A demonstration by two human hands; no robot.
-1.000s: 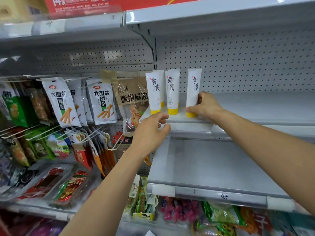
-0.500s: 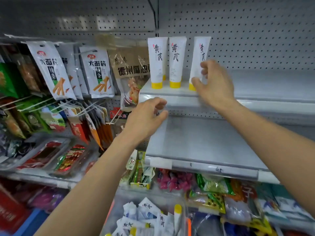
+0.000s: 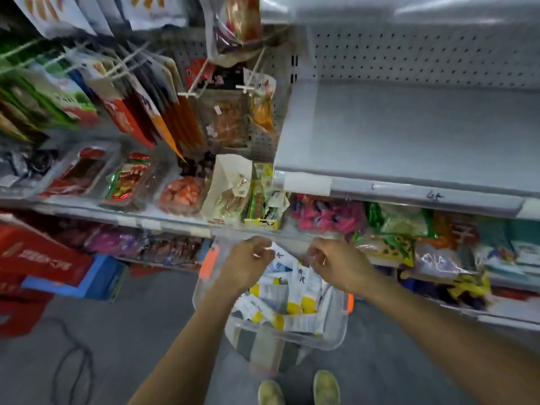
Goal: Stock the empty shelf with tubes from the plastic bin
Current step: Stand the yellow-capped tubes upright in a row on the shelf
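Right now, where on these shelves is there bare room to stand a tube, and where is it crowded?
The grey shelf is bare between the pegboard behind and the price rail in front. The hanging packets to its left and bags below it are crowded.

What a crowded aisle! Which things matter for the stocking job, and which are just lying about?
Job: tubes, plastic bin, empty shelf, left hand, right hand.
Lying about: hanging snack packets, pink packets, red box, floor cable.

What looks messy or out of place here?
The tubes in the plastic bin lie jumbled, pointing every way. A dark cable lies looped on the floor left of it. Nothing looks spilled or broken.
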